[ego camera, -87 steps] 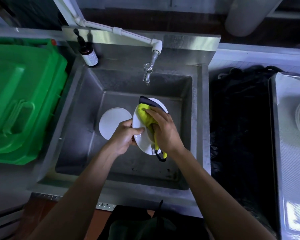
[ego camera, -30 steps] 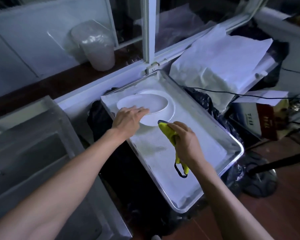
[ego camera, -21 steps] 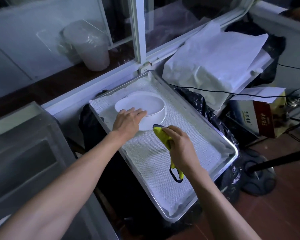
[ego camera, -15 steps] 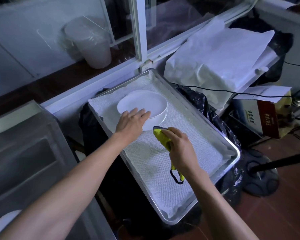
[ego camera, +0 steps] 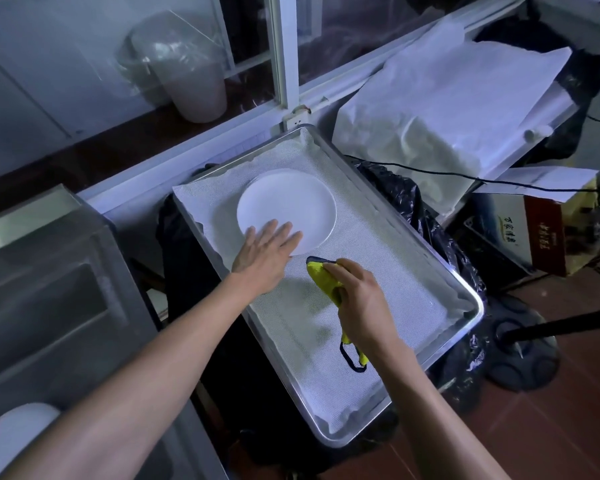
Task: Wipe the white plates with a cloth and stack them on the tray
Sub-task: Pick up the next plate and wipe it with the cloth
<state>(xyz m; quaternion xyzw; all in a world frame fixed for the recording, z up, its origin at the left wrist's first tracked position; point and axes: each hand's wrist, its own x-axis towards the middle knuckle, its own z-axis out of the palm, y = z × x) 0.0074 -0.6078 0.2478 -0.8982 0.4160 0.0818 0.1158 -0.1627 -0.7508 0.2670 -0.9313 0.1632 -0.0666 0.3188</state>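
The left hand point(ego camera: 265, 256), which a second ago was setting the white plate point(ego camera: 286, 211) down, now lies flat with fingers spread on the near edge of the stack on the tray point(ego camera: 465, 296), so this plate looks delivered (another, a pale blur by the left forearm, seems to wait in the sink point(ego camera: 49, 271)). The right hand point(ego camera: 359, 299), just right of the left, grips the yellow cloth point(ego camera: 321, 275); how many plates are stacked is hard to tell.
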